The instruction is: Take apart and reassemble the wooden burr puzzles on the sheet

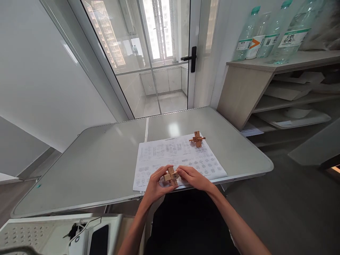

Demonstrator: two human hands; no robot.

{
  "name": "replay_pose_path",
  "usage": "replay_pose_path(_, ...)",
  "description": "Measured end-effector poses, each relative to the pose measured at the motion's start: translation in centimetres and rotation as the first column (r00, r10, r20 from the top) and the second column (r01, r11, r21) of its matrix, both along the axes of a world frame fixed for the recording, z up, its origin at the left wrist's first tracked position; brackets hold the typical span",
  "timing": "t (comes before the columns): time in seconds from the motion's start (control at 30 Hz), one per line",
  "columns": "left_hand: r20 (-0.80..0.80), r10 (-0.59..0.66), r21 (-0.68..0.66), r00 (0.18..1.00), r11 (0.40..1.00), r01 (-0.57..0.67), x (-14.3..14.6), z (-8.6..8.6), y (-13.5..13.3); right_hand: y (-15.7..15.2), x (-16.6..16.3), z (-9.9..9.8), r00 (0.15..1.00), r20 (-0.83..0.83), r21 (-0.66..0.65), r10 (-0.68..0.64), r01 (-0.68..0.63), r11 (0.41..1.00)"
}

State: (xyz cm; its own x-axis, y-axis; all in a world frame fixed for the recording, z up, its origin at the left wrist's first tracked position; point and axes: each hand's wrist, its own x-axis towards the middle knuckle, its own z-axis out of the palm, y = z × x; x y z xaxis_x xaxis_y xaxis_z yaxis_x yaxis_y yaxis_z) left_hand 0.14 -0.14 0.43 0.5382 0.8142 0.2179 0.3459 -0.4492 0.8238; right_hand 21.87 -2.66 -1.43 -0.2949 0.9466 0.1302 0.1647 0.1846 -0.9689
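**Both hands clasp a wooden puzzle**

Low in the centre, the left hand [155, 184] and right hand [195, 177] close their fingers on a wooden burr puzzle [171, 176] from either side, probably to keep its pieces together. It sits over the diagram sheet [180, 156] at the table's [92, 170] near edge. A second wooden puzzle [197, 139] rests on the sheet's far right corner, well apart. Nothing blocks the hands.

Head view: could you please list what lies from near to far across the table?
Light wooden cross-shaped puzzle between left hand and right hand, then second wooden cross-shaped puzzle on white printed sheet.
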Motion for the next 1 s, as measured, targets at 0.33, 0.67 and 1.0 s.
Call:
replay_pose_path(0.33, 0.137, 0.071, -0.219, 0.988, 0.975, -0.040, 0.0, -0.4, 0.6, 0.5, -0.7, -0.9, 0.963, -0.156, -0.081, -0.218, 0.208, 0.975)
replay_pose_path(0.67, 0.166, 0.108, -0.209, 0.980, 0.975, -0.072, -0.1, -0.2, 0.6, 1.5, 6.1, -1.4, 0.762, 0.052, -0.141, -0.646, 0.646, 0.750)
replay_pose_path(1.0, 0.117, 0.140, -0.190, 0.983, 0.975, -0.117, -0.2, 0.1, 0.5, 0.9, 9.4, -1.5, 0.611, 0.278, -0.010, -0.741, 0.773, 0.634)
